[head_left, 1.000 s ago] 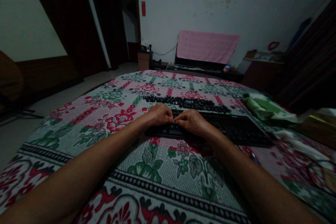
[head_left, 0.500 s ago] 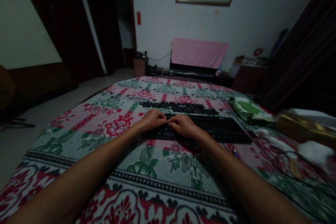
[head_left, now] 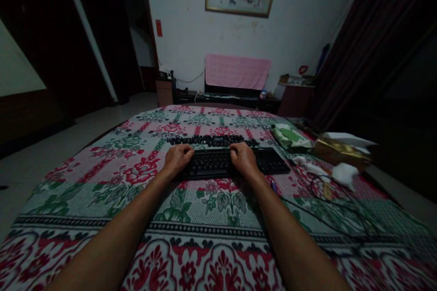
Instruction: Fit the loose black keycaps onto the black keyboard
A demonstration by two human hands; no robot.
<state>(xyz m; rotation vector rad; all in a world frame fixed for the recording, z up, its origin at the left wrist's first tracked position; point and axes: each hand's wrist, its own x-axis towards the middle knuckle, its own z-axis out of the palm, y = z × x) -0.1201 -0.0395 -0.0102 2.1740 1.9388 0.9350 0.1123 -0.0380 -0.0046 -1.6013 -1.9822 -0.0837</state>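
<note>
A black keyboard (head_left: 211,163) lies on the patterned cloth in front of me. At its left end, my left hand (head_left: 178,160) is closed, thumb and curled fingers against the end and the far corner. My right hand (head_left: 243,158) rests across the keyboard right of its middle, its fingers bent at the far edge. Its fingertips are partly hidden. Just behind the keyboard, loose black keycaps (head_left: 218,140) are spread in a long uneven row.
Right of the keyboard are a green packet (head_left: 290,137), a gold tissue box (head_left: 341,150), crumpled white tissue (head_left: 344,175) and a black cable (head_left: 317,219). A small purple-tipped object (head_left: 273,186) lies near my right wrist. A floral cloth (head_left: 136,200) covers the table.
My hands, together over the keyboard's left part before, have parted: the left to the left end, the right further right along the keyboard. The view has turned to the right.
</note>
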